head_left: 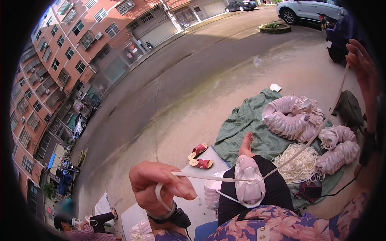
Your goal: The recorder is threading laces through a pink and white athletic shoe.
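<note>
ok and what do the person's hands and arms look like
The left hand, ungloved, wears a dark wrist strap bearing a black boxy device with a thin dark cable; the right hand, also ungloved, wears a dark wristband. Purple-blue fabric sleeves carry pink flowers.

A lace [209, 177] stretches between my left fingers [183, 186] and my right fingers [354, 54], with a shoe upper [249, 184] between them on my lap [277, 193]. Ahead of my left fingers, sandals [204, 164] lie at the edge of a sheet [200, 185]. Left of my right fingers and nearer my body, a cloth [231, 136] carries a lace pile [295, 162], a ring-shaped bundle [281, 118] just beyond it.
</note>
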Demonstrator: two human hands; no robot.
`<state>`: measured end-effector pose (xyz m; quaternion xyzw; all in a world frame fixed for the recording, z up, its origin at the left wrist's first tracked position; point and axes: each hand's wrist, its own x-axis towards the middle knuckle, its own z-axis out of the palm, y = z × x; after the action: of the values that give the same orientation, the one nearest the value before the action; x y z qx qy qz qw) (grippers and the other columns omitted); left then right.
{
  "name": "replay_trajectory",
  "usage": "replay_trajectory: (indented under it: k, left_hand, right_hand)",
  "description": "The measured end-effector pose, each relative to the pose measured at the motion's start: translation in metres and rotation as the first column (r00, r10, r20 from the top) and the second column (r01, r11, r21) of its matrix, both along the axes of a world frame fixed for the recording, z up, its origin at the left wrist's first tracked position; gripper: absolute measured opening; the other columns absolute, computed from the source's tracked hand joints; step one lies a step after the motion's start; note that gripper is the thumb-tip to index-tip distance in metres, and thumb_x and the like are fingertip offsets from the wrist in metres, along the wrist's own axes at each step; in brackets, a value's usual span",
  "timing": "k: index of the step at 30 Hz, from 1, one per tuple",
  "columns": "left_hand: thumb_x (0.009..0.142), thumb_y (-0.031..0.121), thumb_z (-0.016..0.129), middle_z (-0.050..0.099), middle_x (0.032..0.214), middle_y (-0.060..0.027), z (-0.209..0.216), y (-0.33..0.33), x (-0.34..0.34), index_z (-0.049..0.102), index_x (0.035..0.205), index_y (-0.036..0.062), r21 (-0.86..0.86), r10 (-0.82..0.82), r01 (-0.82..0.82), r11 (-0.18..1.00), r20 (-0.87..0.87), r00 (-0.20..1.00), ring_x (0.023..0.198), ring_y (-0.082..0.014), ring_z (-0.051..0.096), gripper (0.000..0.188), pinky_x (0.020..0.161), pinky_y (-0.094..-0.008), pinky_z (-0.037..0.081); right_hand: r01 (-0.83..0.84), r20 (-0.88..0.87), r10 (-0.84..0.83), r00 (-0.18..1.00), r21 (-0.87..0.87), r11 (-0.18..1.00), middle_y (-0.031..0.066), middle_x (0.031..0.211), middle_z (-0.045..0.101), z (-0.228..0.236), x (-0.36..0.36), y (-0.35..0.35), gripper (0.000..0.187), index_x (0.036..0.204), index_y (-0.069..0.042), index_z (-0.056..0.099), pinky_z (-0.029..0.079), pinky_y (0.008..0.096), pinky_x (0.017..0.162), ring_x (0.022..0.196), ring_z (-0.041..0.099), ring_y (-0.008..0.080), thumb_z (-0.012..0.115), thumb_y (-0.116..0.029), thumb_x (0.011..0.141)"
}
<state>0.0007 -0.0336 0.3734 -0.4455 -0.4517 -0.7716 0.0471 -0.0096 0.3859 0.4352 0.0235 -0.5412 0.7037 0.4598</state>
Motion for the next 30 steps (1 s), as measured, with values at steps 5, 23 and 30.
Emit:
replay_trajectory:
  k: [5,23,30]
  left_hand:
    - [0.089,0.011,0.053,0.059,0.065,-0.0089,-0.03,0.031,-0.02,0.062,0.093,-0.0031,-0.399,0.478,-0.398,0.826,0.122,0.87,0.053,-0.0169,0.056,0.017,0.051,-0.0257,0.045]
    - [0.094,0.016,0.048,0.051,0.06,0.0019,-0.151,0.083,-0.057,0.059,0.083,0.0006,-0.653,0.395,-0.103,0.75,0.318,0.862,0.05,-0.0025,0.041,0.021,0.044,-0.0174,0.032]
    - [0.092,0.013,0.05,0.053,0.063,0.0013,-0.156,0.08,-0.05,0.061,0.085,-0.0007,-0.642,0.434,-0.14,0.754,0.327,0.84,0.053,-0.0024,0.043,0.019,0.047,-0.0172,0.033]
  right_hand:
    - [-0.701,0.352,0.617,0.704,0.204,0.684,0.005,0.073,0.062,-0.083,-0.049,-0.046,0.022,0.097,0.002,0.062,0.047,0.0214,0.057,0.058,0.055,0.0057,0.053,-0.017,0.091]
    - [-0.844,0.432,0.75,0.501,0.055,0.533,-0.0007,0.06,0.056,-0.217,-0.058,-0.168,0.014,0.084,0.003,0.065,0.036,0.0192,0.044,0.051,0.046,0.0032,0.059,-0.009,0.086]
    - [-0.831,0.452,0.723,0.522,0.078,0.551,-0.0013,0.057,0.053,-0.219,-0.053,-0.174,0.013,0.08,0.003,0.062,0.036,0.0196,0.044,0.05,0.047,0.0032,0.056,-0.007,0.086]
